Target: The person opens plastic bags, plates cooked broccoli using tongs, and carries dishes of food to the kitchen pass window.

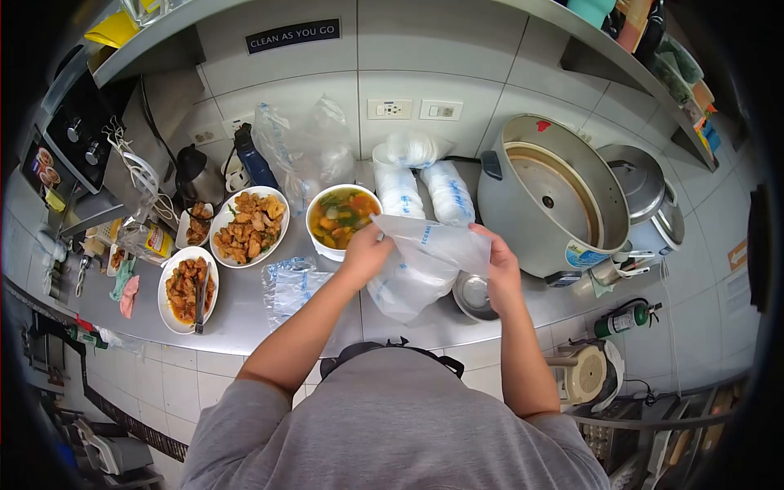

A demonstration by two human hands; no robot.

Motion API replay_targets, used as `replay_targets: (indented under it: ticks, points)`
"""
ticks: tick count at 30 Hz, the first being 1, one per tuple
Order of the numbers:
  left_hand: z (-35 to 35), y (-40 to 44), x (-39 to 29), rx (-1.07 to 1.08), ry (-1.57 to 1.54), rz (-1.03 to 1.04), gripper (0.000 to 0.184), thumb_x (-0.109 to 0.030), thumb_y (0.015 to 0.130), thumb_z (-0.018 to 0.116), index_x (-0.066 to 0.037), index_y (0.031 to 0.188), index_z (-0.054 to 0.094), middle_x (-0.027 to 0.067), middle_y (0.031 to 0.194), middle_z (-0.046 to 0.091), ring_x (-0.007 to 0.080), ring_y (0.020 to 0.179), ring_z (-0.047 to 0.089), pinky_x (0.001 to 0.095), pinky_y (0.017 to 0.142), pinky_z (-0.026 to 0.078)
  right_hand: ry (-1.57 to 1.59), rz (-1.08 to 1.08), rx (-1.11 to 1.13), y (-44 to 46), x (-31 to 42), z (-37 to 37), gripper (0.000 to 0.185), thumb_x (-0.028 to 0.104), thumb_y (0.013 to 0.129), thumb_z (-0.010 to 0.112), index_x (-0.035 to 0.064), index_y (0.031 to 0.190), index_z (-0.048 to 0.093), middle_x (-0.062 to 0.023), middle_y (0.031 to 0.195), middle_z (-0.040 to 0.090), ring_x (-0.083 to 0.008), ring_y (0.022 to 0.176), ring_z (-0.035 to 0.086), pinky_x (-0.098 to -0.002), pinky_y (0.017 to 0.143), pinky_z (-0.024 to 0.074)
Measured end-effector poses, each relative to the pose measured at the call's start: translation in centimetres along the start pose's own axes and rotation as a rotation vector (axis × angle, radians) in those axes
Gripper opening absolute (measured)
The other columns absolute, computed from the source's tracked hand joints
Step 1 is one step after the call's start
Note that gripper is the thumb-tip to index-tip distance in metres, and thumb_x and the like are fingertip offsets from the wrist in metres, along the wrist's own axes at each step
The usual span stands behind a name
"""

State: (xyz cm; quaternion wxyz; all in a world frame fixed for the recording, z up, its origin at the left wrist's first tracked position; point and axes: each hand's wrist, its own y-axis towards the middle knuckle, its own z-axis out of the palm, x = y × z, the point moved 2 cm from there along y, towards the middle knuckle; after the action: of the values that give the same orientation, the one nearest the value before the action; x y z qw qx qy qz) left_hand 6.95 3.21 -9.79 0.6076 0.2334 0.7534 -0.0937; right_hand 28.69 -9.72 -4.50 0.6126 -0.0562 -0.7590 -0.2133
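A thin white plastic bag with blue print hangs stretched between my hands over the counter. My left hand pinches its upper left edge, and my right hand grips its right edge. Just behind my left hand stands a white tub of vegetable soup. Partly under the bag, by my right hand, is a round metal bowl. Left of my left forearm lies a stack of flat plastic bags. Behind the held bag are sleeves of white lids or cups; which of these I cannot tell.
Two plates of cooked meat, one near the wall and one with tongs, are at left. A large rice cooker pot takes up the right side. Filled clear bags lean against the wall. A shelf overhangs the counter.
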Motion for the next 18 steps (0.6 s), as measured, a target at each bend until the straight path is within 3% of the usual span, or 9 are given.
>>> replay_targets:
  ticks: [1,3,5,7,8,12,15,17,18]
  points:
    - [-0.1,-0.3,-1.6,-0.003,0.005,-0.002,0.034,-0.018,0.089,0.056,-0.004,0.119,0.062,0.0101,0.11,0.067,0.018,0.082,0.065,0.0312,0.071,0.051,0.341,-0.013,0.132,-0.1,1.3,0.0,0.05,0.01,0.08,0.067,-0.0002,0.127,0.051,-0.0105,0.118,0.059,-0.0229,0.111,0.055,-0.0333,0.094,0.0442]
    - [0.3,-2.2,-4.1,0.111,-0.674,-0.052,0.047,-0.018,0.086,0.063,0.0,0.128,0.053,0.0068,0.109,0.066,0.0148,0.096,0.061,0.0303,0.083,0.048,0.213,0.01,0.196,0.0,3.8,1.4,0.057,0.011,0.075,0.073,0.0006,0.127,0.052,-0.0109,0.12,0.059,-0.0223,0.11,0.056,-0.0329,0.093,0.0447]
    - [1.9,-3.4,-2.7,0.219,-0.559,-0.142,0.055,-0.023,0.087,0.063,0.0,0.135,0.046,0.0066,0.119,0.061,0.0138,0.101,0.059,0.0288,0.084,0.047,0.082,0.024,0.266,-0.6,2.7,2.3,0.064,0.011,0.069,0.079,0.0013,0.127,0.052,-0.0112,0.123,0.059,-0.0218,0.11,0.057,-0.0326,0.092,0.0453]
    - [2.7,-3.3,2.6,0.305,0.109,-0.131,0.068,-0.034,0.087,0.068,-0.006,0.142,0.04,0.01,0.129,0.055,0.0118,0.102,0.058,0.0282,0.083,0.049,0.048,0.243,0.254,-1.4,-2.5,3.1,0.074,0.013,0.067,0.082,0.0007,0.131,0.049,-0.0131,0.125,0.057,-0.0203,0.112,0.055,-0.0339,0.095,0.0441]
    - [2.9,-3.6,5.2,0.22,-0.135,0.085,0.073,-0.04,0.084,0.071,-0.007,0.141,0.04,0.0101,0.129,0.055,0.0139,0.098,0.06,0.0283,0.084,0.049,0.086,0.165,0.261,-1.4,-3.2,2.7,0.08,0.017,0.064,0.086,0.0002,0.133,0.048,-0.0137,0.123,0.058,-0.0205,0.113,0.055,-0.0335,0.096,0.0432]
    - [-0.1,-3.7,-1.1,0.146,-0.132,0.058,0.076,-0.041,0.075,0.078,-0.008,0.136,0.047,0.0076,0.127,0.057,0.0141,0.079,0.059,0.0296,0.071,0.048,0.129,-0.09,0.225,0.2,-0.2,1.7,0.079,0.02,0.063,0.088,-0.0001,0.129,0.05,-0.0117,0.119,0.061,-0.0206,0.11,0.057,-0.0329,0.096,0.0441]
    - [3.2,-2.6,-0.4,0.15,-0.04,0.16,0.079,-0.042,0.073,0.079,-0.008,0.136,0.046,0.0076,0.124,0.058,0.0127,0.074,0.056,0.0303,0.066,0.047,0.277,-0.004,0.282,0.2,0.9,3.6,0.08,0.02,0.063,0.088,0.0004,0.131,0.049,-0.0117,0.121,0.06,-0.0196,0.11,0.057,-0.0319,0.096,0.0443]
    - [3.9,-2.8,3.4,0.186,0.011,0.075,0.072,-0.037,0.076,0.079,-0.006,0.132,0.048,0.0088,0.118,0.061,0.0152,0.078,0.057,0.0313,0.07,0.048,0.12,0.016,0.238,-0.7,-0.8,3.9,0.076,0.021,0.065,0.087,0.0001,0.128,0.051,-0.0115,0.121,0.06,-0.018,0.109,0.057,-0.0313,0.095,0.0448]
    - [4.4,-3.3,2.7,0.151,-0.149,0.114,0.065,-0.037,0.078,0.077,-0.004,0.127,0.052,0.0077,0.112,0.062,0.0149,0.084,0.058,0.0306,0.074,0.049,0.168,0.034,0.264,-0.7,-1.1,3.8,0.074,0.021,0.065,0.087,-0.0001,0.127,0.052,-0.0112,0.12,0.061,-0.0178,0.108,0.057,-0.0315,0.094,0.0451]
